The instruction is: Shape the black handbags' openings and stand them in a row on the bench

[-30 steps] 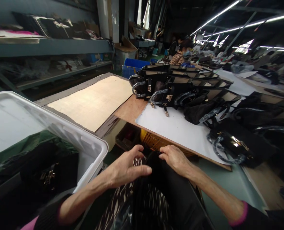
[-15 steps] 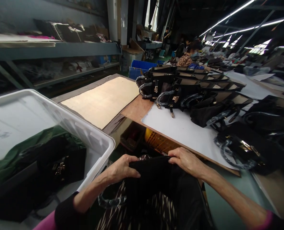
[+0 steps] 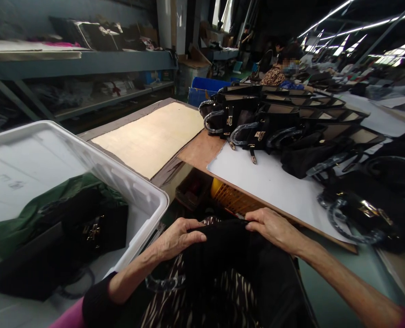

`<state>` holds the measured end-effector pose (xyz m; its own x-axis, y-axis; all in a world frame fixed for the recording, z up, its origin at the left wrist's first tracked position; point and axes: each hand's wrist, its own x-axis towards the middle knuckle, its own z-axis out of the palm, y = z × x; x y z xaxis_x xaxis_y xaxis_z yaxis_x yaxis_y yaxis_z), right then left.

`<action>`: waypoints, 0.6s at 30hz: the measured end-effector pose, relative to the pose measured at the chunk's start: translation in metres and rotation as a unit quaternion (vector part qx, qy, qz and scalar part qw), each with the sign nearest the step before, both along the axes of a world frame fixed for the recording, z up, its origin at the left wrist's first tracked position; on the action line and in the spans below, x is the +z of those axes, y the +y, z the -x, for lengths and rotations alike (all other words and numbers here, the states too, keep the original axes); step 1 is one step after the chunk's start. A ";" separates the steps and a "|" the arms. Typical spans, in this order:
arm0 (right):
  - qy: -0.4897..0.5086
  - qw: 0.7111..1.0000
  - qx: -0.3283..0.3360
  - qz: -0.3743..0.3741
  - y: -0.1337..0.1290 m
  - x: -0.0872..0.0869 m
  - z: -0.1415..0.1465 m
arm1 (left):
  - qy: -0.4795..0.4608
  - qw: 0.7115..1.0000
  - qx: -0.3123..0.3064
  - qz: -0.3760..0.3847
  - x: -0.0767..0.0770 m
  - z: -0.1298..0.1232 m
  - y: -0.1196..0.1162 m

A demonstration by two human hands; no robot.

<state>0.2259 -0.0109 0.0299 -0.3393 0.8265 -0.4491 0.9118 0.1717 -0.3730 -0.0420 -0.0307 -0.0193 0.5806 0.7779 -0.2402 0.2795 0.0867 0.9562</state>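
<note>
A black handbag (image 3: pixel 223 246) rests over my lap, and both hands pinch its upper edge. My left hand (image 3: pixel 184 234) is closed on the left end of that edge, thumb lying along the top. Farther right, my right hand (image 3: pixel 269 228) grips the same edge between thumb and fingers. A plastic-wrapped handle (image 3: pixel 166 283) sticks out at the bag's lower left. The lower part of the bag blends into the dark patterned cloth (image 3: pixel 235 287) on my lap, so its outline there is hard to make out.
At left stands a white plastic bin (image 3: pixel 144 191) with black bags and green cloth inside. Several black handbags (image 3: pixel 274 123) with gold clasps crowd the table at right, on white paper (image 3: pixel 246 175). A yellow crate (image 3: pixel 235 196) sits under the table. A person (image 3: pixel 274 75) works farther back.
The whole view has shifted slightly, with the table and bin appearing a little farther right. Both hands keep hold of the bag's edge, my left thumb lying a bit higher along it.
</note>
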 end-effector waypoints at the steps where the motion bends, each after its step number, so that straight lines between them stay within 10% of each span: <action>1: 0.000 1.000 0.000 0.000 0.000 0.001 0.000 | 0.009 1.000 -0.002 -0.004 0.000 0.000 0.000; 12: 0.011 0.999 0.012 -0.033 -0.003 0.004 0.001 | 0.121 0.987 -0.031 -0.100 0.011 -0.004 0.003; 18: 0.017 0.998 0.034 -0.041 0.000 0.012 0.013 | 0.235 0.933 -0.042 -0.269 0.021 -0.029 0.008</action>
<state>0.2128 -0.0111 0.0423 -0.4099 0.8343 -0.3688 0.8842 0.2640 -0.3854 -0.0131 -0.0227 0.0019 0.5738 0.8158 -0.0721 0.6630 -0.4110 0.6257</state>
